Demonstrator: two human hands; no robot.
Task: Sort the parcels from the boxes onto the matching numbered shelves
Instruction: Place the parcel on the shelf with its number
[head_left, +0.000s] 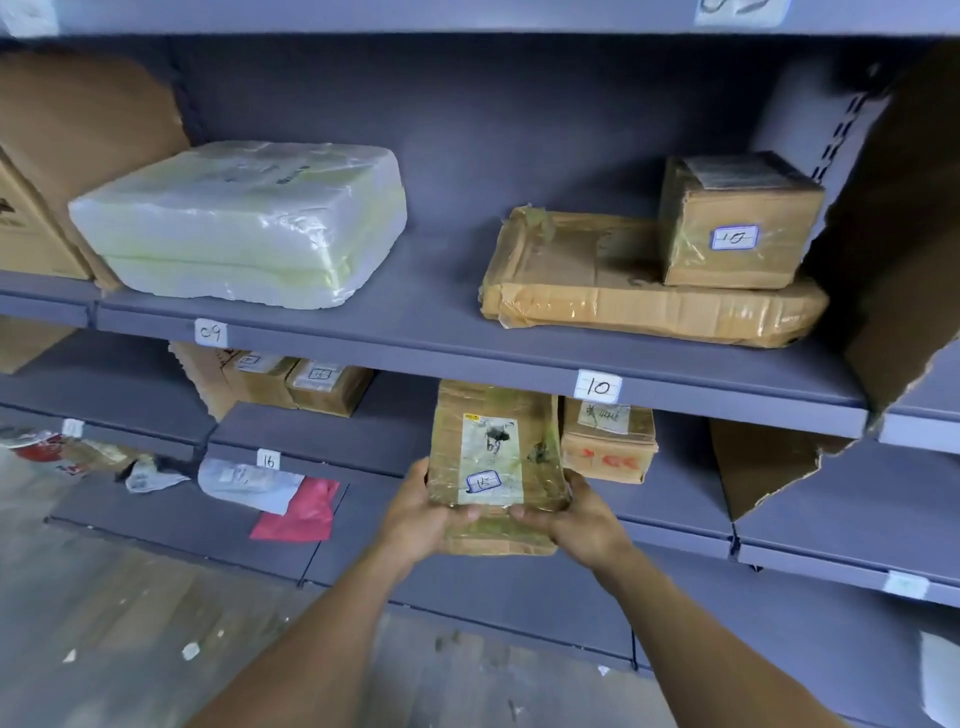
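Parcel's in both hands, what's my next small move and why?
Probably slide the parcel labelled 15 deeper, beside the red-marked box: left hand and right hand grip its near end, and its far end sits under the 10 tag. The bay's tag is hidden.

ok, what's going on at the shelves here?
A person holds a flat brown tape-wrapped cardboard parcel with both hands, left hand and right hand gripping its near end. Its small blue-edged sticker seems to read 15. The parcel is at the grey shelf level under the white tag marked 10, beside a small brown carton with red scrawl; whether it rests on the shelf cannot be told.
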